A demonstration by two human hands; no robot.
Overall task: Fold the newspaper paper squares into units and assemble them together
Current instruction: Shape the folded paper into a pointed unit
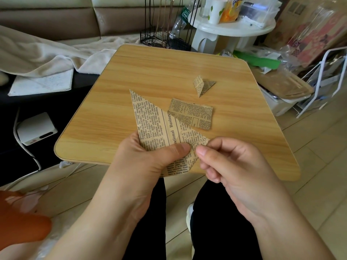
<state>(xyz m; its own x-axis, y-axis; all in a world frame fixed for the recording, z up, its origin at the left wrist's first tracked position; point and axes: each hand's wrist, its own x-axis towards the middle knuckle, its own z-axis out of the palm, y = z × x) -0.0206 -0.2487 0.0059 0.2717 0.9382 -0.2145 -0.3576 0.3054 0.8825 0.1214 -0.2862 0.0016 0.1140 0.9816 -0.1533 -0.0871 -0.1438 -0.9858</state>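
A partly folded newspaper sheet [159, 126] with a long pointed flap is held above the near edge of the wooden table [131, 76]. My left hand [150, 160] grips its lower part, thumb pressed on top. My right hand [229, 162] pinches the sheet's right corner between thumb and forefinger. A flat newspaper square [191, 113] lies on the table just behind the held sheet. Farther back rests a small folded newspaper unit [203, 85], shaped like a narrow kite.
A wire rack [165, 34] and a white round stool [231, 29] with cups and packets stand behind the table. A white shelf frame [323, 79] and boxes are at the right. A blanket [47, 55] and a white device [36, 128] lie at the left.
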